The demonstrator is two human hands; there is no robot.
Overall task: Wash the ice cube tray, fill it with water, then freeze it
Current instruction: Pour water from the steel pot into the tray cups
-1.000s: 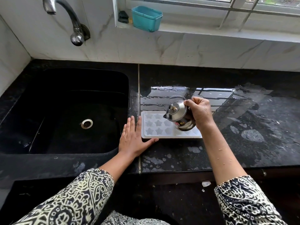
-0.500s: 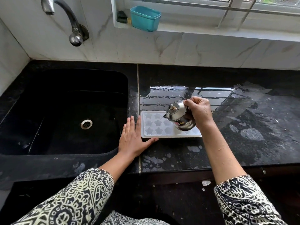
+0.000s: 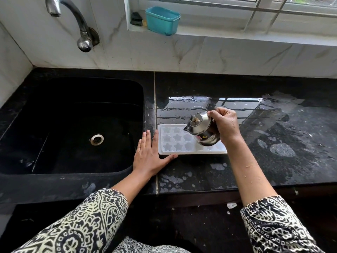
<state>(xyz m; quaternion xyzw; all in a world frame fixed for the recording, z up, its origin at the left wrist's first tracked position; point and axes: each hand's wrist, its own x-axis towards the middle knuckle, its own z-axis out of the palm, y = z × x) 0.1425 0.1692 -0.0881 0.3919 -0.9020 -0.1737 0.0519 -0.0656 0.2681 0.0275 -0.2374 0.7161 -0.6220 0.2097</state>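
A white ice cube tray [image 3: 175, 143] with star-shaped moulds lies flat on the wet black counter, just right of the sink. My left hand [image 3: 150, 156] rests flat on the counter, fingers straight, its thumb along the tray's front left corner. My right hand [image 3: 225, 123] grips a small steel kettle [image 3: 201, 128] with a knobbed lid, tilted to the left over the tray's right half. The kettle hides some of the moulds on that side.
The black sink [image 3: 73, 125] with a steel drain lies to the left, a curved tap [image 3: 76, 21] on the wall above it. A teal tub [image 3: 162, 21] stands on the window ledge. Puddles cover the counter [image 3: 282, 134] behind and right of the tray.
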